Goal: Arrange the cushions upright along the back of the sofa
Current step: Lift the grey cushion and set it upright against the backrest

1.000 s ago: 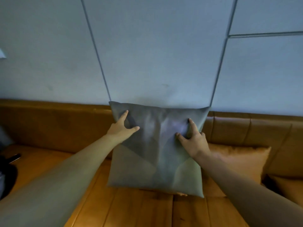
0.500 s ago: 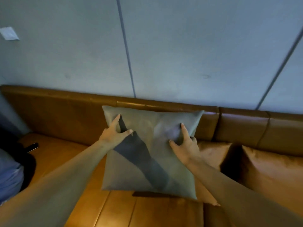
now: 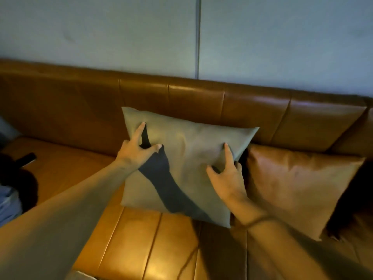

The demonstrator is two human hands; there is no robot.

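A grey-green cushion (image 3: 187,154) with a dark diagonal stripe stands upright against the brown leather sofa back (image 3: 181,98). My left hand (image 3: 137,152) presses on its upper left part with fingers spread. My right hand (image 3: 228,176) pinches the fabric near its right edge. A tan leather cushion (image 3: 298,188) leans against the sofa back just to the right, touching the grey-green one.
The sofa seat (image 3: 141,239) stretches across the lower view. A dark object (image 3: 26,159) and a dark bundle (image 3: 18,182) lie on the seat at the far left, with blue cloth (image 3: 8,203) beside them. A pale panelled wall (image 3: 181,33) rises behind the sofa.
The grey-green cushion has gone lower and now rests on the seat against the backrest. The view has shifted, showing more of the tan cushion on the right. Both hands stay on the cushion.
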